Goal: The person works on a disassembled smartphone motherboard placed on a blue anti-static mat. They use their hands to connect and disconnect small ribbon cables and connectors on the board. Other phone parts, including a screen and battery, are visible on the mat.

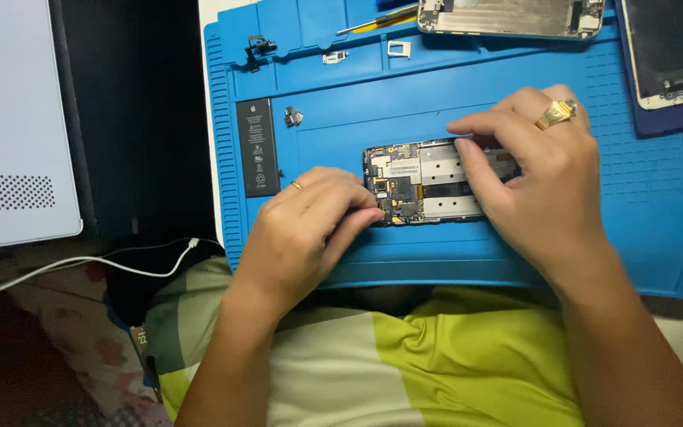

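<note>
- on the blue repair mat (594,237) in front of you lies the opened phone (428,183), its circuit board and metal shields facing up, lengthwise left to right.
- your left hand (310,229) comes in from below, knuckles up, fingers curled and pinched tight against the phone's left end; whether something small sits between the fingertips cannot be told.
- your right hand (539,170) arches over the phone's right half, thumb and forefinger pressing along its upper edge, a gold ring (556,113) on one finger.
- just left of the phone, a black battery (257,147) lies flat on the mat.
- at the mat's far edge sit small metal parts, a second opened phone frame (511,16) and a screen panel (669,51).
- beyond the mat's left edge, a white cable (81,265) trails beside a pale grey perforated case (9,126).
</note>
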